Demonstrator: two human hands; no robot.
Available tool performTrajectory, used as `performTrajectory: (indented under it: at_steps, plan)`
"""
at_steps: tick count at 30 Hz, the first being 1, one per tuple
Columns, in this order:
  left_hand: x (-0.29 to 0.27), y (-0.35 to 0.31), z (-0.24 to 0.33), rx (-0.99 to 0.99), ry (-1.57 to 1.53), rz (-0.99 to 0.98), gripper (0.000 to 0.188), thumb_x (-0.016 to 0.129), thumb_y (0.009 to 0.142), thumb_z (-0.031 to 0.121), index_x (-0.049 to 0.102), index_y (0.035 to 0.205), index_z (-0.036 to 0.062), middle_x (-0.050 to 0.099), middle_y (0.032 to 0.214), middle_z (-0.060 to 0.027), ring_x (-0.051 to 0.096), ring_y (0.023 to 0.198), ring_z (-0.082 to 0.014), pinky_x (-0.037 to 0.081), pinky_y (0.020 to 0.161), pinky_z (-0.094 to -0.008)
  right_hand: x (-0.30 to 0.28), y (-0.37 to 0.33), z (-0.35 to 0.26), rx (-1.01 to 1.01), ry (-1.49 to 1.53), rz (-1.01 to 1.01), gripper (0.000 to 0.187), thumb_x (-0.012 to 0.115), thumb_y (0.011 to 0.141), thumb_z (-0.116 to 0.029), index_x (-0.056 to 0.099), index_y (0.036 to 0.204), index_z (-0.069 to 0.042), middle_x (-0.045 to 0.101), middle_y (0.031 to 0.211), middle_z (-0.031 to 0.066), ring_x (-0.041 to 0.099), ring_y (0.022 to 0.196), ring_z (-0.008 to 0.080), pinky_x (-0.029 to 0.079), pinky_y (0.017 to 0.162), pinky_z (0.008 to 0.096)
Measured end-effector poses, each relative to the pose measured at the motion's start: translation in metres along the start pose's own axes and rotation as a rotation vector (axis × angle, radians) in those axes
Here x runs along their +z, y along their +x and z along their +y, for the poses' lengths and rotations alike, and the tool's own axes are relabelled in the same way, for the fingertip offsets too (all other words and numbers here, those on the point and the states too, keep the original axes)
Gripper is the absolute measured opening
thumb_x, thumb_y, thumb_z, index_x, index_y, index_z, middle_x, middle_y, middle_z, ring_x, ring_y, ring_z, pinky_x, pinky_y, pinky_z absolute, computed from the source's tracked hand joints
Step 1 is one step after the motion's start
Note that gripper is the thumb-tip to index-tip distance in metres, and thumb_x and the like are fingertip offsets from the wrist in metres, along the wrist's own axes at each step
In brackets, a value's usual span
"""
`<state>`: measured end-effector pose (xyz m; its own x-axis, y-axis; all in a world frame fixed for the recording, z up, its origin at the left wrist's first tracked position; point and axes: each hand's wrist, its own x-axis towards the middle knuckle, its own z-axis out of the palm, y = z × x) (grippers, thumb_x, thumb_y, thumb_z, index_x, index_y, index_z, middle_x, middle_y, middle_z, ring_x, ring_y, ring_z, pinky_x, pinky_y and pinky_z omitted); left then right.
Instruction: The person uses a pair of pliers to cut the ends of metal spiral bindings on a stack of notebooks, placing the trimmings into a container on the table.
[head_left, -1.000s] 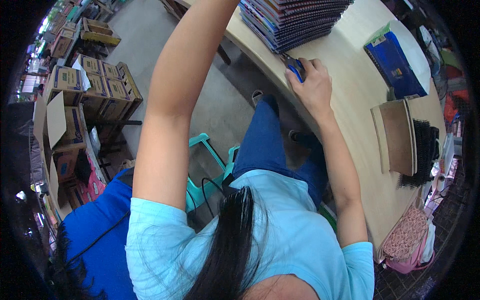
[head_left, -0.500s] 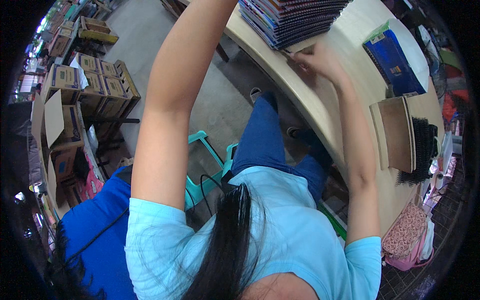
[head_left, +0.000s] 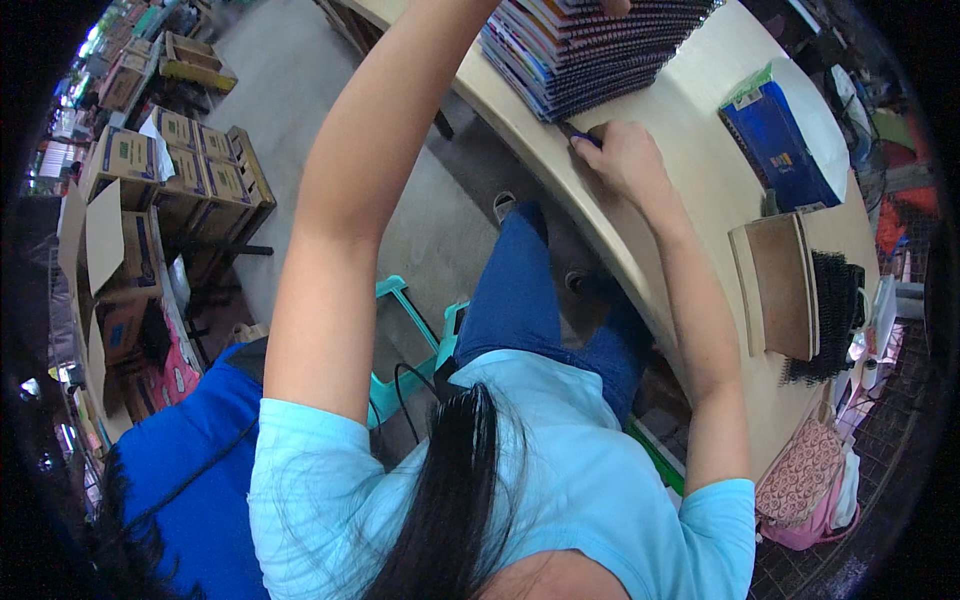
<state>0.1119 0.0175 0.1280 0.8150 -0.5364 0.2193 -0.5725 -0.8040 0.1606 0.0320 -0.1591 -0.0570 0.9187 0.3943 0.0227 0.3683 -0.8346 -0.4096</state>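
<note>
- Stack of spiral-bound notebooks (head_left: 590,65) stands on a pale curved table (head_left: 705,155), its dark coils facing the person and its upper part cut off by the top edge of the view.
- Right hand (head_left: 632,160) is on the person's side of the stack, its fingers curled around a blue-handled tool (head_left: 589,138); the tool's dark end lies just beside the stack's base, and whether they touch cannot be told.
- Left arm reaches past the stack's left side and out of view; of the left hand (head_left: 617,6), apparently, only a fingertip shows over the stack, so whether its fingers spread or pinch cannot be told.
- Blue pack (head_left: 775,140) lies to the right of the stack.
- Brown boards (head_left: 785,285) and black coils (head_left: 833,315) sit farther from the stack, nearer the person.
- Brown cartons (head_left: 195,180) stand well apart, left of the stack.
</note>
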Motion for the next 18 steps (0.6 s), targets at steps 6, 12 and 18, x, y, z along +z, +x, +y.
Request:
performTrajectory:
  at_steps: [6, 12, 18]
  plan:
    - [0.004, -0.002, 0.008, 0.121, 0.119, 0.147, 0.075, 0.074, 0.067, 0.041, 0.05, 0.13, 0.0068, 0.054, 0.124, -0.0256, 0.051, 0.118, -0.0374, 0.045, 0.094, -0.045, -0.05, 0.04, 0.007, 0.272, 0.281, -0.444, 0.036, 0.072, 0.079, -0.031, 0.067, 0.076, 0.004, 0.063, 0.059, 0.0103, 0.059, 0.043, 0.02, 0.049, 0.043, 0.0322]
    - [0.0, 0.005, -0.014, 0.14, -0.381, 0.107, 0.093, 0.066, 0.074, 0.067, 0.044, 0.14, 0.0063, 0.048, 0.136, -0.0241, 0.046, 0.128, -0.0357, 0.033, 0.109, -0.0388, -0.03, -0.049, 0.023, 0.16, -0.071, 0.223, 0.04, 0.071, 0.076, -0.034, 0.067, 0.098, 0.0, 0.061, 0.098, 0.0218, 0.059, 0.094, 0.0395, 0.047, 0.087, 0.0468]
    - [0.012, -0.022, -0.102, -0.156, -1.435, 0.85, 0.075, 0.028, 0.094, 0.068, 0.048, 0.136, 0.0093, 0.05, 0.136, -0.0116, 0.043, 0.128, -0.0238, 0.027, 0.11, -0.0466, -0.017, -0.092, 0.057, 0.062, -0.2, 0.629, 0.049, 0.069, 0.084, -0.03, 0.059, 0.123, -0.001, 0.059, 0.109, 0.0178, 0.054, 0.105, 0.0301, 0.044, 0.092, 0.0423]
